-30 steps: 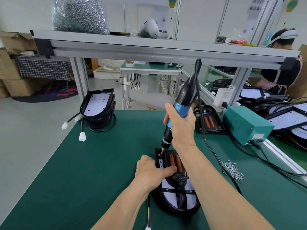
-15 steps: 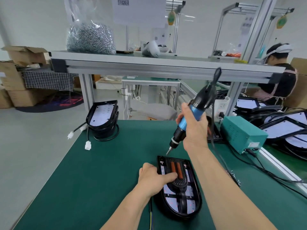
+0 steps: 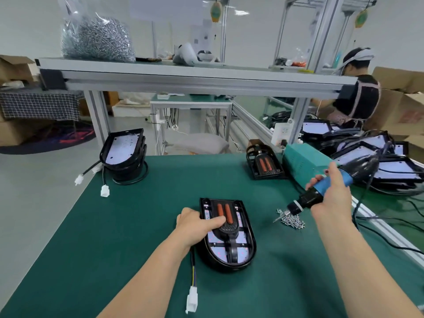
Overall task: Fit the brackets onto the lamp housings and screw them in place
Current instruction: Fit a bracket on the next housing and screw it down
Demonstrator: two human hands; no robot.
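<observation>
The electric screwdriver [image 3: 308,199] has been swung away from the far left corner of the lamp housing [image 3: 250,247], where its bit was poised half a second ago. It is now carried out to the right, with its bit lowered into the pile of loose screws [image 3: 293,221] near the right edge of the desk [image 3: 137,226]. The housing has been left where it was, in the middle of the desk toward the near edge, with the bracket [image 3: 226,211] seated on its far half.

The left hand [image 3: 195,223] is kept on the housing's left side. Its thumb is laid across the bracket just below the two orange bars, and the remaining fingers are curled over the housing's left rim, so the part is gripped and pressed down.

The right hand [image 3: 332,196] is closed round the screwdriver's blue grip, and the tool is tilted down and to the left. Whether a screw has been picked up on the bit cannot be told.

A white connector [image 3: 191,302] on the housing's lead is seen lying by the near edge.
</observation>
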